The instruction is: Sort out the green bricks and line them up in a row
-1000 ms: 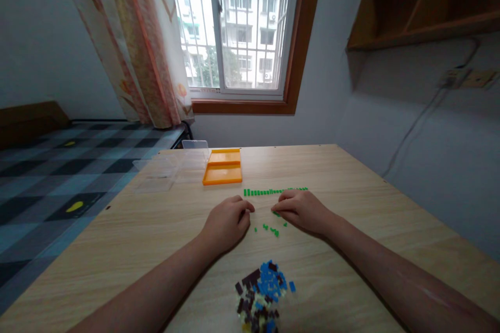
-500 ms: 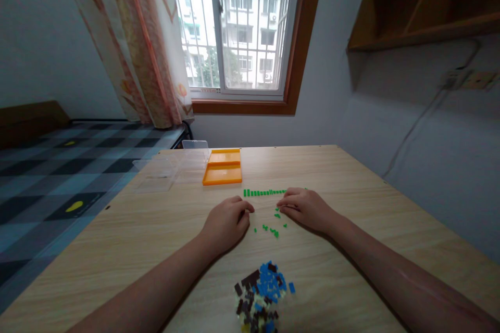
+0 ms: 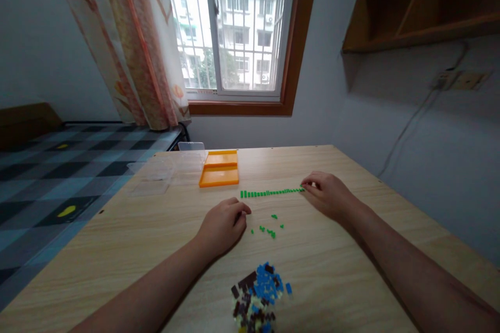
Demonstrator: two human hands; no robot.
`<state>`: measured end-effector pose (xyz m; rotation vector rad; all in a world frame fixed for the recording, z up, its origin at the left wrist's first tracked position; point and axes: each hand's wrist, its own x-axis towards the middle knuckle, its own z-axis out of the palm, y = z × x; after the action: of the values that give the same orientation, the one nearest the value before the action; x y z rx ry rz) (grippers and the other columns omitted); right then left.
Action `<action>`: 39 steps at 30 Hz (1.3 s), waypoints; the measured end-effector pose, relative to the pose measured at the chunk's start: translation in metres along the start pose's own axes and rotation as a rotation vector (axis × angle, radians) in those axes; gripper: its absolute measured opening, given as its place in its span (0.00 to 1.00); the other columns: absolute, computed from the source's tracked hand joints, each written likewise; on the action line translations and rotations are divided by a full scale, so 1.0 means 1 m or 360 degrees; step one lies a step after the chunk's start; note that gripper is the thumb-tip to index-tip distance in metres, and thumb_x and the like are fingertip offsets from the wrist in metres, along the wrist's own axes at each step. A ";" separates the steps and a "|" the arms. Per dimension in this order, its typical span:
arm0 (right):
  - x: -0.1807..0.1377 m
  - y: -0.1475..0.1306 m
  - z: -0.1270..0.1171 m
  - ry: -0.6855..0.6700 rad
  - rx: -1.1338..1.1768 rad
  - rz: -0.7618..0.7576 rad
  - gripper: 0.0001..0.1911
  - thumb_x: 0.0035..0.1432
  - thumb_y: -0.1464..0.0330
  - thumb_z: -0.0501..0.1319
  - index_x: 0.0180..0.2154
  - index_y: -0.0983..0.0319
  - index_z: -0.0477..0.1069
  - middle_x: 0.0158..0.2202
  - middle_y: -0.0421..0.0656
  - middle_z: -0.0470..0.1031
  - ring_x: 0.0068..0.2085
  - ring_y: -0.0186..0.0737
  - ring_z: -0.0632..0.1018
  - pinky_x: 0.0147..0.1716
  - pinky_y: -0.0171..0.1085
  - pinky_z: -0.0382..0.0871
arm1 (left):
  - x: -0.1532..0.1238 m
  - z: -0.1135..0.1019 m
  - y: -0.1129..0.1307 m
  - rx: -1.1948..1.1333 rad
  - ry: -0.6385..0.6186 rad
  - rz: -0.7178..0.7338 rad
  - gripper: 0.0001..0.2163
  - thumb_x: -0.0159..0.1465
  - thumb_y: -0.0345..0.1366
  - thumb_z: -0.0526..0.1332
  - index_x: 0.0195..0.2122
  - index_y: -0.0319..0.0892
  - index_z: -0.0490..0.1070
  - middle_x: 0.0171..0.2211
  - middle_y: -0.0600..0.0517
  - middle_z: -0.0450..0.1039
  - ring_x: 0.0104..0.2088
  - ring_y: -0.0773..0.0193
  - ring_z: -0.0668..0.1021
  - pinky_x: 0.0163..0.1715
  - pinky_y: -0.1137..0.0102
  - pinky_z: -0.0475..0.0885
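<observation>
A row of small green building bricks (image 3: pixel 269 193) runs across the table, the larger ones at its left end. At the row's right end my right hand (image 3: pixel 326 192) pinches a small green brick, barely visible at the fingertips. My left hand (image 3: pixel 224 223) rests on the tabletop below the row's left end, loosely curled, index finger and thumb apart, with nothing seen in it. Between and below the hands lie several loose green bricks (image 3: pixel 270 233). Closer to me is a mixed pile of blue bricks (image 3: pixel 269 283), dark brown bricks (image 3: pixel 247 282) and pale ones.
An orange two-part tray (image 3: pixel 219 176) lies at the back left of the wooden table (image 3: pixel 312 270). Left of it are clear plastic boxes (image 3: pixel 156 177). A bed (image 3: pixel 78 182) adjoins the left side; a wall shelf (image 3: pixel 414 5) hangs at the right, and a window faces me.
My right hand has moved right and away from me, from the loose green bricks to the row's right end. One loose brick near it is gone. The left hand stays in place.
</observation>
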<state>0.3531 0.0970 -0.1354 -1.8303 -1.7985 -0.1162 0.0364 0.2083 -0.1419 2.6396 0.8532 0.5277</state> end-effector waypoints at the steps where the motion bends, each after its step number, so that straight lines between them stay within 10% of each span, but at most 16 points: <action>1: 0.000 0.012 -0.002 0.0010 -0.0025 0.0085 0.08 0.63 0.66 0.61 0.37 0.60 0.79 0.36 0.43 0.79 0.36 0.39 0.76 0.37 0.35 0.66 | 0.000 0.000 0.000 -0.0004 -0.0005 0.0001 0.11 0.64 0.28 0.56 0.40 0.45 0.78 0.40 0.50 0.76 0.42 0.58 0.78 0.43 0.66 0.70; 7: 0.002 0.049 0.008 -0.0234 0.0033 0.0193 0.11 0.62 0.64 0.59 0.35 0.61 0.79 0.34 0.44 0.80 0.34 0.40 0.76 0.35 0.36 0.65 | 0.000 -0.001 0.000 -0.0004 -0.0010 -0.0001 0.11 0.64 0.28 0.56 0.40 0.45 0.78 0.41 0.49 0.76 0.43 0.57 0.78 0.43 0.65 0.70; 39: 0.002 0.020 0.013 -0.0051 0.0086 0.0040 0.11 0.63 0.66 0.59 0.36 0.62 0.80 0.33 0.45 0.79 0.33 0.38 0.75 0.35 0.36 0.65 | 0.000 0.000 -0.001 -0.0021 -0.0001 -0.0011 0.11 0.64 0.28 0.57 0.40 0.45 0.78 0.40 0.50 0.76 0.42 0.58 0.78 0.43 0.65 0.70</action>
<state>0.3684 0.1055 -0.1517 -1.8255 -1.7822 -0.0287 0.0360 0.2091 -0.1418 2.6235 0.8555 0.5290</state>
